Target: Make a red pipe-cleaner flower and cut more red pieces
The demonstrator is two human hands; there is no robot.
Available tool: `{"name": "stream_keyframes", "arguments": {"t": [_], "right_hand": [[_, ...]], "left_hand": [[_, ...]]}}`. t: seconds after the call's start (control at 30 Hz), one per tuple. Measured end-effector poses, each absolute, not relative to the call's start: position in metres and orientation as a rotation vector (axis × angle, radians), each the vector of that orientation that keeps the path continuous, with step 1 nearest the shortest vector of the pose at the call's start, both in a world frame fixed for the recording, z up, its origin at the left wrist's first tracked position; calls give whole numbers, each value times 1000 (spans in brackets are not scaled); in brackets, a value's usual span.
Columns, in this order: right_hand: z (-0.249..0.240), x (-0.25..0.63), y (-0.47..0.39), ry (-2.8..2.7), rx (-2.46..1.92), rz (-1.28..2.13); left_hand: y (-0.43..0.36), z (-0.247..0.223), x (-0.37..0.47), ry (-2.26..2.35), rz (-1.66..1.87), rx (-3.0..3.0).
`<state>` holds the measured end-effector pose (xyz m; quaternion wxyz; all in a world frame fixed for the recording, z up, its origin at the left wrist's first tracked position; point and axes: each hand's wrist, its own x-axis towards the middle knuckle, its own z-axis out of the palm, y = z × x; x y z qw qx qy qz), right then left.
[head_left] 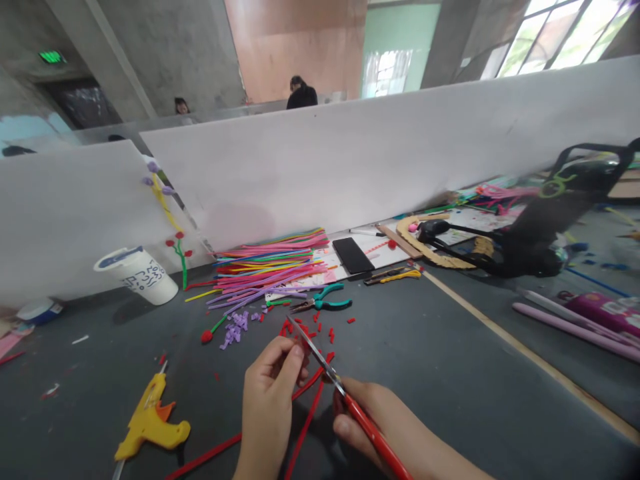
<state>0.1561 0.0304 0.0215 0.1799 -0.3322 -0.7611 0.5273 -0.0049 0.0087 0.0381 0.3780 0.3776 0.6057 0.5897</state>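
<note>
My right hand point(395, 415) wraps the scissors point(373, 430), blades angled toward my pinched left hand point(270, 383); can't tell what that grips. Red snippets point(331, 335) sit just beyond, presumably for easy reach.

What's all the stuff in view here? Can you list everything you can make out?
Scissors: one, red handle, right hand
Red strips: several, front
Red bits: many, by the blades
Purple bits: many, centre left
Coloured stems: many, mixed colours, behind
Pliers: one, teal handles, centre
Cutter: one, yellow, beyond the pliers
Phone: one, black, centre
Glue gun: one, yellow, front left
Cup: one, white, left
Stand: one, black, right
Panels: two or more, white, behind
People: at least two, background
Left hand: one, pinched
Right hand: one, gripping scissors
</note>
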Motion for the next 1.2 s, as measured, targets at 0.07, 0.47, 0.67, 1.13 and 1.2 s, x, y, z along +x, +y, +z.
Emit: {"name": "stream_keyframes", "arguments": {"t": [0.07, 0.47, 0.67, 1.13, 1.2], "right_hand": [[24, 160, 29, -2120, -966, 1493], [5, 171, 51, -1889, -1222, 1483], [0, 174, 68, -1498, -1359, 1659], [-6, 160, 121, -1504, -1296, 1461], [-9, 166, 123, -1475, -1300, 1444]], "left_hand": [[12, 40, 0, 1529, 1498, 972], [35, 42, 20, 1316, 1381, 685], [30, 29, 1, 1347, 1245, 608], [43, -29, -49, 2070, 790, 1465], [38, -30, -43, 2045, 697, 1526]]}}
